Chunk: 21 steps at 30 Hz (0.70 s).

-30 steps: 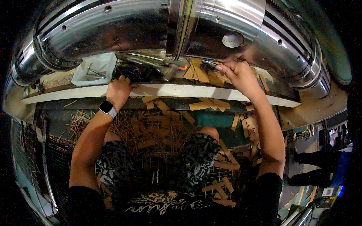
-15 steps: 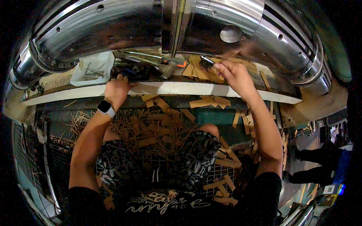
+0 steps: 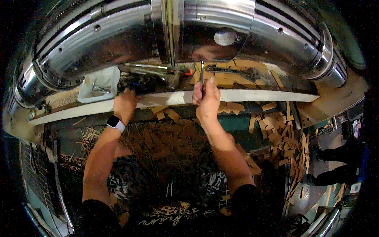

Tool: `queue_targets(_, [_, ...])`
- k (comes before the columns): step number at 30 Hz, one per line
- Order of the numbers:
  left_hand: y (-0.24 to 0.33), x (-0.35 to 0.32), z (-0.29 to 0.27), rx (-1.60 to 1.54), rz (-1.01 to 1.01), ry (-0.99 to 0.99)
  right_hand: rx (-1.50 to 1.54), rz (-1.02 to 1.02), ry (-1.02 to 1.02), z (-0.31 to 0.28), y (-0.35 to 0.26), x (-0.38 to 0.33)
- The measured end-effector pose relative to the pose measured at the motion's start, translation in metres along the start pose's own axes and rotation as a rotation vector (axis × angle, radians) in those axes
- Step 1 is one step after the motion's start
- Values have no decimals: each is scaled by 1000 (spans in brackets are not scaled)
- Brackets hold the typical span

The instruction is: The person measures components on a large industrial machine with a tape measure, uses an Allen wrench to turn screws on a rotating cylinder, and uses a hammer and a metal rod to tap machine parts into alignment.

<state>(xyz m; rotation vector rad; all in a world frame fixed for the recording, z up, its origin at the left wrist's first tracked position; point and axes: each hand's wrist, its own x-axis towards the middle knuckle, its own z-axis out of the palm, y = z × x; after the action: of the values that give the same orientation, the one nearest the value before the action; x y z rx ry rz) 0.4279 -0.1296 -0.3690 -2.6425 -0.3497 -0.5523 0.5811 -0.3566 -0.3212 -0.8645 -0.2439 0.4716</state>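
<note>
My right hand is closed around a slim silver metal tool, its exact kind unclear, which stands nearly upright in front of the big steel cylinder. My left hand, with a watch on its wrist, rests on the white ledge; its thumb is spread away from the fingers. The fingertips reach a pile of dark objects too dim to name. Just beyond my right hand lies a dark, long wrench-like tool on cardboard pieces.
A white plastic tub holding metal pieces stands left of my left hand. A hammer-like tool with an orange end lies between the hands. Cardboard scraps litter the area below the ledge. At right, a person's dark-clothed legs show.
My right hand has moved left and nearer, with the silver tool now turned upright. The dark wrench-like tool now shows on the cardboard. My left hand stays on the ledge; the view has shifted slightly.
</note>
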Motion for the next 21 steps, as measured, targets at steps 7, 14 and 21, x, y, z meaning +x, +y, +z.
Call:
queue_targets(7, [10, 0, -12, -141, -293, -257, 256, 259, -152, 17, 17, -2])
queue_targets(14, [11, 2, -8, -70, -222, -315, 455, 270, -151, 74, 22, -4])
queue_targets(21, [4, 2, -2, -43, -212, -332, 513, 110, -181, 62, 31, -6])
